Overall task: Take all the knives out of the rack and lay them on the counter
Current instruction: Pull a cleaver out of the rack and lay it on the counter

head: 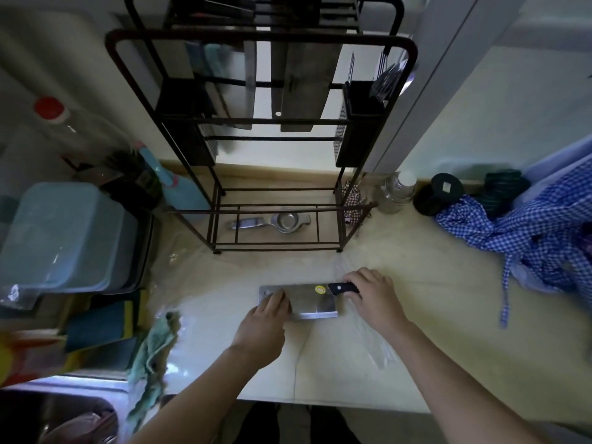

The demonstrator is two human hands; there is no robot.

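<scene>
A steel cleaver (312, 301) with a yellow sticker and a black handle lies flat on the pale counter (432, 299), in front of the rack. My right hand (373, 294) is closed around its handle. My left hand (267, 318) rests with its fingertips on the left end of the blade. The black metal rack (256, 129) stands at the back of the counter. Two more broad blades (299, 88) hang in its upper part, with their handles up in the top tier.
A metal strainer (283, 222) lies under the rack. A blue checked cloth (528, 232), a dark jar (437, 195) and a clear bottle (395, 192) sit right. A blue tub (64, 238), sponges and a green rag (153, 354) are left, by the sink (54, 418).
</scene>
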